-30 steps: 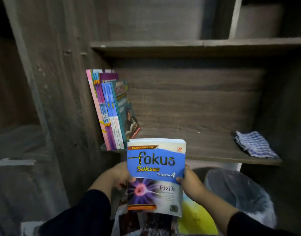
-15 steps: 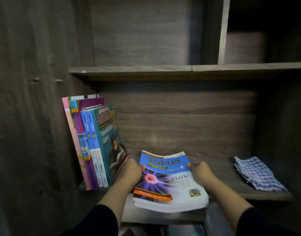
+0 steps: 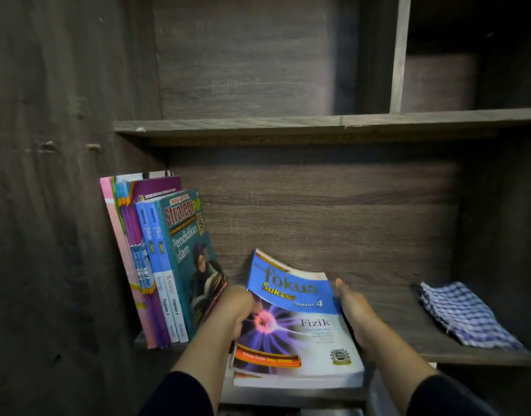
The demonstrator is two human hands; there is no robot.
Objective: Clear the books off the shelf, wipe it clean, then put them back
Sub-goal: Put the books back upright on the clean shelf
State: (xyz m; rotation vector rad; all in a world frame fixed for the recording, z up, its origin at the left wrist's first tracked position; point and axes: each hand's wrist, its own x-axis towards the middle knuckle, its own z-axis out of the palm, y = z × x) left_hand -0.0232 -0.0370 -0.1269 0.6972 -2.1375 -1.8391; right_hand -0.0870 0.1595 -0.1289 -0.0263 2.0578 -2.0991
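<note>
Lengthwise, Fizik book [image 3: 297,328] points shelfward — front raised.

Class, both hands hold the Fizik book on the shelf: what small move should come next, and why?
Probably tip the Fizik book upright and slide it left against the leaning row. Both the left hand and right hand grip its edges, and it lies slanted beside them.

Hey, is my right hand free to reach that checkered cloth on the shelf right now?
Probably not right away: the right hand is holding the Fizik book's right edge. The shelf between it and the checkered cloth looks unobstructed, so once it lets go the way seems free.
</note>
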